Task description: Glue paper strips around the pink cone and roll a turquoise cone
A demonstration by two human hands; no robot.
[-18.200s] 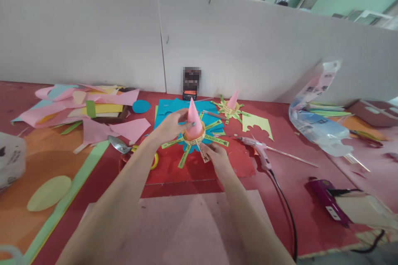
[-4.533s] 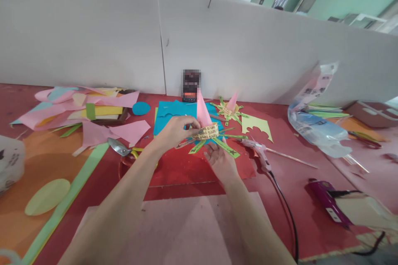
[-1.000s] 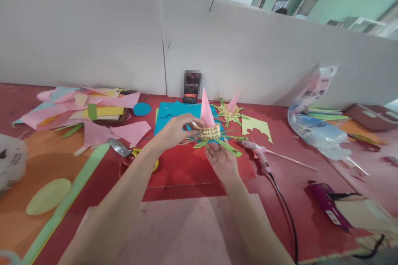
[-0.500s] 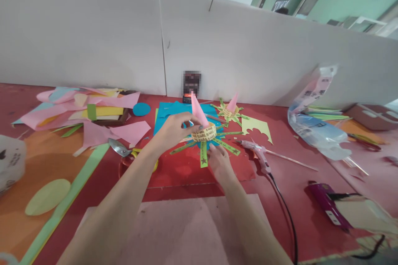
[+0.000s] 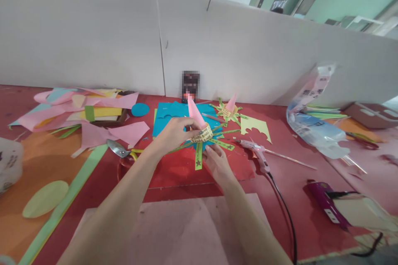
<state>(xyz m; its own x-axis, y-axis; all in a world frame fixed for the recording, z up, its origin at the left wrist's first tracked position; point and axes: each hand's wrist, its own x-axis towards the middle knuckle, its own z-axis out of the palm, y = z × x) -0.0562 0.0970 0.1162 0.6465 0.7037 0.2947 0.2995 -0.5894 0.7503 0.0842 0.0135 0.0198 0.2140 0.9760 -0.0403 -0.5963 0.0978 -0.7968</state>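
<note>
Head view: pale pink flat sheet [image 5: 174, 225] lies toward the red tabletop's [image 5: 289, 132] near edge. Beyond it, right hand [image 5: 218, 163] grasps lower rim of pink paper cone craft [image 5: 195, 116], tilted mid-tabletop; left hand [image 5: 177, 132] pinches its yellow printed band [image 5: 204, 135]. Pink plastic glue gun [image 5: 260, 152] sits rightward. Farther: blue cut paper [image 5: 169, 109], small pink-and-green paper cone craft [image 5: 230, 109], dark upright device [image 5: 190, 79] by far edge.

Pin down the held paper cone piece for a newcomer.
Find the red table before the white partition. Between left hand and right hand is the paper piece: pink cone, marked yellow band, green strips. Its look-alike farther back is untouched; this one is held.
</note>
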